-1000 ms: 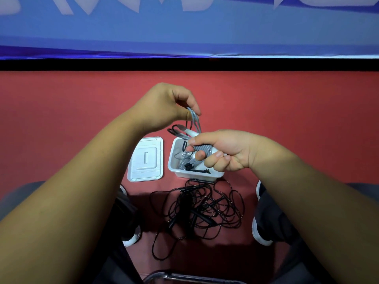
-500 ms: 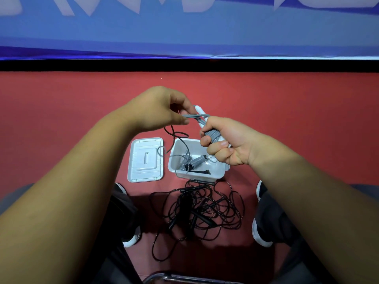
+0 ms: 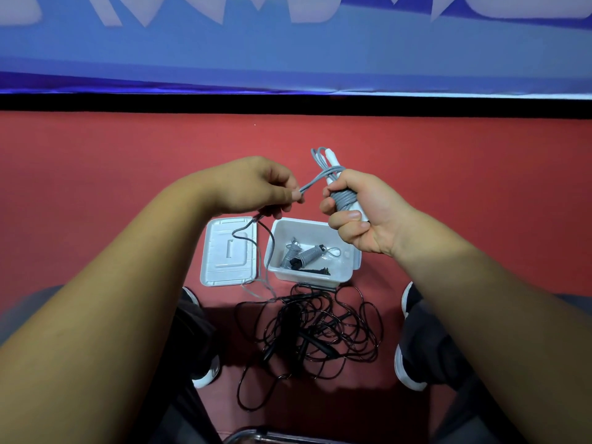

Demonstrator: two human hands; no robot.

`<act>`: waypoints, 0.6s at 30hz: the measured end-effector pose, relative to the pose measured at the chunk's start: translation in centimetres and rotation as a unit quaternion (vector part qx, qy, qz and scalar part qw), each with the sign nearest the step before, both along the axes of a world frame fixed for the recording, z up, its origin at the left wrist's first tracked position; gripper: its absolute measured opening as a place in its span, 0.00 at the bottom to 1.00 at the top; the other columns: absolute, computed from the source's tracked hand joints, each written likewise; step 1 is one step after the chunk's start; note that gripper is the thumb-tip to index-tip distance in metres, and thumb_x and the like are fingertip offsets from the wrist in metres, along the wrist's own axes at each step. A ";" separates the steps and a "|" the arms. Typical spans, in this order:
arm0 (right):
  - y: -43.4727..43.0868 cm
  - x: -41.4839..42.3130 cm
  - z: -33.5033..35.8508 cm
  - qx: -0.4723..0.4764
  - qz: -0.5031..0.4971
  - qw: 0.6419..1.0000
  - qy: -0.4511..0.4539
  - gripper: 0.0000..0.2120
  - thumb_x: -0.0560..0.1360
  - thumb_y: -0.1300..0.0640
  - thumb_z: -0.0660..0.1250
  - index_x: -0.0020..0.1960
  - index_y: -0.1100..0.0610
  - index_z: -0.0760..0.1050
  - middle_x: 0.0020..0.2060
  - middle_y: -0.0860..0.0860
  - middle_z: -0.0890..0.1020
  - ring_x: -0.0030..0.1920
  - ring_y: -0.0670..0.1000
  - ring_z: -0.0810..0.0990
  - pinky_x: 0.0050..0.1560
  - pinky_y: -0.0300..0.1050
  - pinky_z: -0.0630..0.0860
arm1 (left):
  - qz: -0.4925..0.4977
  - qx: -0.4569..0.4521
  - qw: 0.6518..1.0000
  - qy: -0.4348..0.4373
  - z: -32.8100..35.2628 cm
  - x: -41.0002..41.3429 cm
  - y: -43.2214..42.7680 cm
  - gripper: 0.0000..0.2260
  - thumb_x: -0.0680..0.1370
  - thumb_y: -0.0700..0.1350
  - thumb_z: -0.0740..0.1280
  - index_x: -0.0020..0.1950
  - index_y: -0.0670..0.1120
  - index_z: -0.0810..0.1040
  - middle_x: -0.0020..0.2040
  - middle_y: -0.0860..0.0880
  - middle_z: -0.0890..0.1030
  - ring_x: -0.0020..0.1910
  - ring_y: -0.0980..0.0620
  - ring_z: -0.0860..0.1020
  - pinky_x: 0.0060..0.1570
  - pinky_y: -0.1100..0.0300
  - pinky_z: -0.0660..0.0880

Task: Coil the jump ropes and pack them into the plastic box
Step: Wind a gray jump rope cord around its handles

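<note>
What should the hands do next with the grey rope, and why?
Probably the left hand should wind another turn round the handles in the right hand: it pinches the grey rope taut, and a loose tail hangs below.

Our right hand (image 3: 365, 213) hides most of the handles (image 3: 330, 155); we lose the blurred tail of the cord (image 3: 238, 232) just past the lid (image 3: 224, 251).

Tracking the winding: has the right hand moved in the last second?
Yes. The right hand, gripping the grey rope, has gone up the picture: it covered much of the box before, now only its far right corner.
</note>
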State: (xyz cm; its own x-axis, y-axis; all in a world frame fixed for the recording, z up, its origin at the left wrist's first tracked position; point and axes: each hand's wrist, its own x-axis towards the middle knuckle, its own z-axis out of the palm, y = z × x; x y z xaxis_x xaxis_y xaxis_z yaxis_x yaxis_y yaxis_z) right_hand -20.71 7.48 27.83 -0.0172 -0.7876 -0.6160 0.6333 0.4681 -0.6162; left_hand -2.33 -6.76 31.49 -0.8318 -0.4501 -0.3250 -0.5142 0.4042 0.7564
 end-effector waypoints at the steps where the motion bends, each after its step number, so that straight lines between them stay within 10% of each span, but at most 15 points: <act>1: 0.0 0.0 0.1 -0.004 -0.002 1.000 -0.003 0.06 0.78 0.55 0.65 0.44 0.54 0.72 0.35 0.49 0.73 0.24 0.43 0.58 0.22 0.35 0.49 | -0.003 0.010 1.000 -0.005 -0.1 0.0 0.0 0.06 0.83 0.44 0.70 0.56 0.44 0.84 0.42 0.47 0.84 0.38 0.53 0.81 0.46 0.49 0.77; 9: -0.3 0.4 0.5 -0.015 0.001 0.999 0.039 0.30 0.74 0.24 0.66 0.46 0.53 0.75 0.32 0.47 0.69 0.24 0.43 0.55 0.20 0.34 0.49 | -0.009 0.082 0.997 -0.001 -0.1 -0.1 0.6 0.05 0.81 0.36 0.71 0.55 0.37 0.77 0.40 0.47 0.85 0.37 0.54 0.84 0.36 0.61 0.78; 18: -0.5 0.1 0.5 -0.024 -0.014 0.999 0.017 0.16 0.79 0.40 0.65 0.51 0.53 0.70 0.32 0.47 0.68 0.22 0.43 0.56 0.19 0.34 0.49 | 0.010 -0.022 1.000 -0.018 -0.9 -0.7 -0.3 0.07 0.75 0.41 0.78 0.49 0.45 0.82 0.40 0.43 0.86 0.39 0.50 0.85 0.41 0.55 0.83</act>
State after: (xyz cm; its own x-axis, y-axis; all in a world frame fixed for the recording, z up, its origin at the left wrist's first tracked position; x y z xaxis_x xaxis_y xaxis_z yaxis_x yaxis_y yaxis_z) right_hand -20.65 6.95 28.37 -0.0606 -0.8156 -0.5754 0.6241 0.4189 -0.6595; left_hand -3.02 -7.01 30.62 -0.8109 -0.4806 -0.3337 -0.5486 0.4262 0.7193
